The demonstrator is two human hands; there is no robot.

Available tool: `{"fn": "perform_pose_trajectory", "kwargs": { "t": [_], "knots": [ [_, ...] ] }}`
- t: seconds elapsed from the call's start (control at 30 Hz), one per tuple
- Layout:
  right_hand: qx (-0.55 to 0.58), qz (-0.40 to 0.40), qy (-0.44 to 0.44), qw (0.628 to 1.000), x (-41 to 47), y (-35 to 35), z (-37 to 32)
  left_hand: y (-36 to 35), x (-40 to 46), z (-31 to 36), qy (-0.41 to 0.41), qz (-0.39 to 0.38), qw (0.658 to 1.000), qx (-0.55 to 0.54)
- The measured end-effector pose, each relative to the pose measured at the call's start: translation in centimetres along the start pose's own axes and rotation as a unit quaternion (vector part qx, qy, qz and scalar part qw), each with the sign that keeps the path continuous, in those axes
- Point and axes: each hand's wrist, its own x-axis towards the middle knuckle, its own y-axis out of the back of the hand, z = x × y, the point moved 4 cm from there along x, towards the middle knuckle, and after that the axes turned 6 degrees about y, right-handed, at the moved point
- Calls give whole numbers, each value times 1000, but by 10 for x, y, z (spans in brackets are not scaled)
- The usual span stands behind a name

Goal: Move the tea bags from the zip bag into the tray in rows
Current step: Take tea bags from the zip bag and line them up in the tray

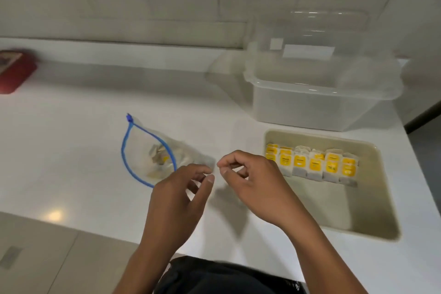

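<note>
Tea bags [312, 164] are sitting in one overlapping row along the far part of the beige tray [372, 227], yellow tags facing up, and a few more are still lying inside the zip bag [152, 157], which is gaping open on the white tabletop [71, 150] just left of the hands. Left hand [181, 196] and right hand [253, 181] are both hovering between the bag and the tray, fingertips nearly meeting, thumb and forefinger pinched close on each. It's looking like they might be working a string or tag between them, but it's too blurry, so I honestly cannot tell whether either one is gripping anything. Handling-wise, I'm guessing these things are featherlight and floppy, thin paper that's going to tear if yanked, with strings likely to tangle together in the bag. I'd be taking each one by the stiff yellow tag or pinching the top edge of the paper, not the soft pouch. Near half of the tray is waiting for a second row. A clear plastic tub [322, 93] is standing behind the tray.
</note>
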Motion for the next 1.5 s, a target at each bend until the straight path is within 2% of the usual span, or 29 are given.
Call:
{"fn": "perform_pose_trajectory", "kwargs": {
  "t": [0.13, 0.27, 0.33, 0.4, 0.47, 0.53, 0.7, 0.8, 0.87, 0.97, 1.03, 1.27, 1.4, 1.5],
  "knots": [
    [48, -32, 17, 998, 19, -49, -29, 40, 4, -30, 5, 81, 997, -3],
    [71, -46, 15, 996, 30, -94, -47, 70, 9, -66, 24, 186, 981, 57],
    [5, -100, 37, 994, 35, -115, -53, 75, 16, -88, 50, 179, 978, 91],
    [-54, -189, 45, 980, 41, -138, -53, 73, 25, -109, 77, 121, 981, 131],
    [-85, -228, 28, 970, 49, -159, -48, 72, 31, -122, 89, 90, 984, 125],
    [-111, -211, 11, 971, 63, -174, -42, 74, 34, -126, 82, 98, 988, 81],
    [-200, -104, -63, 972, 115, -191, -33, 82, 32, -126, 65, 103, 992, 30],
    [-245, -129, -65, 959, 132, -196, -29, 86, 31, -129, 55, 92, 994, 16],
    [-209, -139, -89, 964, 133, -201, -25, 89, 31, -134, 53, 89, 994, 16],
    [-74, -61, -193, 976, 129, -203, -19, 90, 26, -141, 53, 81, 995, 10],
    [-69, -44, -219, 972, 128, -204, -18, 90, 22, -142, 52, 75, 996, 5],
    [-233, -76, -143, 959, 122, -183, -37, 93, 29, -141, 16, 89, 996, 17],
    [-205, -37, -88, 974, 115, -161, -54, 89, 40, -125, -21, 80, 996, 44],
    [-184, -59, -101, 976, 103, -146, -58, 87, 47, -117, -26, 67, 996, 57]
  ]
}}
